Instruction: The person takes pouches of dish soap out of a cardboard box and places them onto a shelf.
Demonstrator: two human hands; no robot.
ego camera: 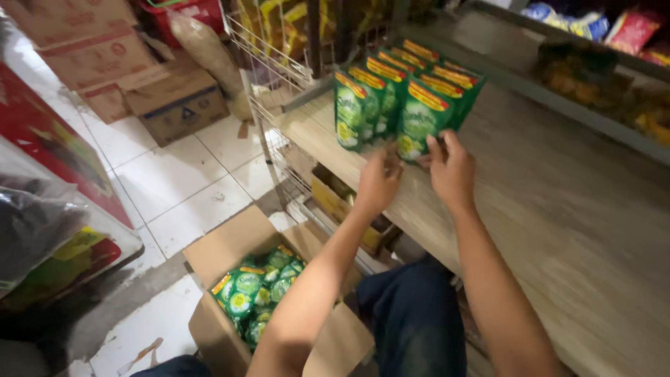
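Pinching the bottom edge of the front green pouch (421,126): right hand (451,169), fingers closed on it. Left hand (377,183) sits just beside, fingertips curled at the pouch base; can't tell if it grips. Pouch stands upright at the front of two rows of green pouches (391,87) on the wooden shelf (558,209). Open cardboard box (230,248) with more pouches on the tiled floor (174,181) below.

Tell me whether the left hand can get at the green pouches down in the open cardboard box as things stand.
Probably yes. The left hand is up at the green pouches on the shelf, but the cardboard box stands open beneath that arm, and the pouches in the box lie uncovered.
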